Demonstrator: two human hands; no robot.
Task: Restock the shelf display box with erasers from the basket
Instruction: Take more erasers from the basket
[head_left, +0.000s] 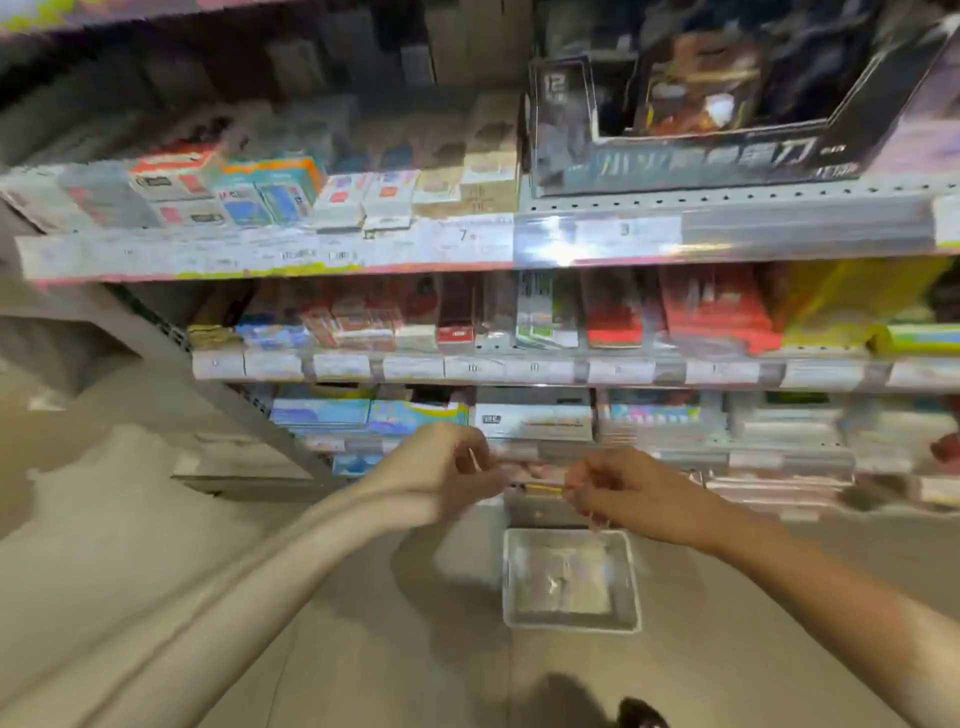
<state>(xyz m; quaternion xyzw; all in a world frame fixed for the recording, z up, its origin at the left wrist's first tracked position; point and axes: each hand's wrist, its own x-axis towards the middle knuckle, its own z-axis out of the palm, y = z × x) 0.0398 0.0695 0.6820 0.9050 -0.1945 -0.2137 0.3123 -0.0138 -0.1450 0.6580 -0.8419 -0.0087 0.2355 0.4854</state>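
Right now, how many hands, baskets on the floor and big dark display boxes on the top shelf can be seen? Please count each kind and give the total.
Hands: 2, the left hand and the right hand
Floor: 1 basket
Top shelf: 1 dark display box
Total: 4

The grey floor (363, 649) carries a pale, shallow basket (570, 626) in front of the shelves (519, 241). The shelf boards hold rows of small coloured boxes (332, 200), and a big dark display box (691, 161) stands on the upper board.
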